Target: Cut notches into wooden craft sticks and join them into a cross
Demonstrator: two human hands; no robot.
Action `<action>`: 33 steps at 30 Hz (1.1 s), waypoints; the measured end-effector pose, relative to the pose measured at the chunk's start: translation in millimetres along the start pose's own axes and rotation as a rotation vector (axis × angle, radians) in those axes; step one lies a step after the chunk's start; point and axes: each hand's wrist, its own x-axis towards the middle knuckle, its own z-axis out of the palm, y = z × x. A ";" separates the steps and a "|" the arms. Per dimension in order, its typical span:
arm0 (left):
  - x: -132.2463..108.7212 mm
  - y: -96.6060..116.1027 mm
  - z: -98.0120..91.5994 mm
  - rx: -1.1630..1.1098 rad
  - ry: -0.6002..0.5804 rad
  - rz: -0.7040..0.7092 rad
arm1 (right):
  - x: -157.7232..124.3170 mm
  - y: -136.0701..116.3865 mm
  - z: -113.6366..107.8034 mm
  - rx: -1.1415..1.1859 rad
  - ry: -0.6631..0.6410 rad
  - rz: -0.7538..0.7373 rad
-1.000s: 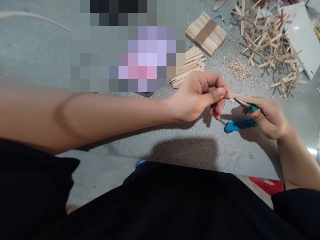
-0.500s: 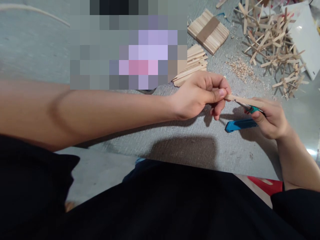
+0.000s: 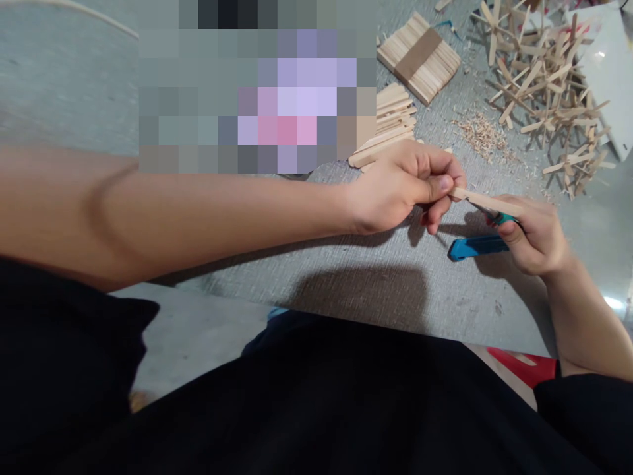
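Observation:
My left hand [image 3: 410, 188] pinches one end of a flat wooden craft stick [image 3: 487, 198] between thumb and fingers. My right hand [image 3: 537, 234] is closed around green-handled pliers [image 3: 503, 218], whose metal tip meets the stick's lower edge close to my left fingertips. The stick's other end lies against the right hand's fingers. Just below, a blue utility knife [image 3: 472, 248] rests on the grey table [image 3: 366, 264], partly hidden by the right hand. Loose craft sticks [image 3: 388, 128] lie behind my left hand.
A banded bundle of craft sticks [image 3: 420, 58] lies farther back. Small wood chips [image 3: 482, 135] are scattered beside a heap of star-shaped stick assemblies [image 3: 548, 92] at the right. A white panel [image 3: 601, 72] is behind the heap. The table's near edge runs by my body.
The view has shifted slightly, so the table things sit a little farther right. Both hands keep their hold, and the pliers' tip stays at the stick's edge.

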 end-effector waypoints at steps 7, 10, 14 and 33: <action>-1.7 3.9 4.8 0.024 0.010 -0.019 | -2.2 1.4 2.9 0.005 -0.006 0.056; -1.5 4.4 6.3 0.020 0.007 -0.036 | -1.1 -0.4 2.6 0.024 -0.006 0.052; -1.4 3.0 7.7 -0.018 -0.034 -0.013 | 1.7 -6.5 0.8 0.049 -0.047 0.070; -0.8 2.1 7.9 -0.073 -0.119 0.112 | -6.2 -3.5 12.5 -0.236 0.149 0.169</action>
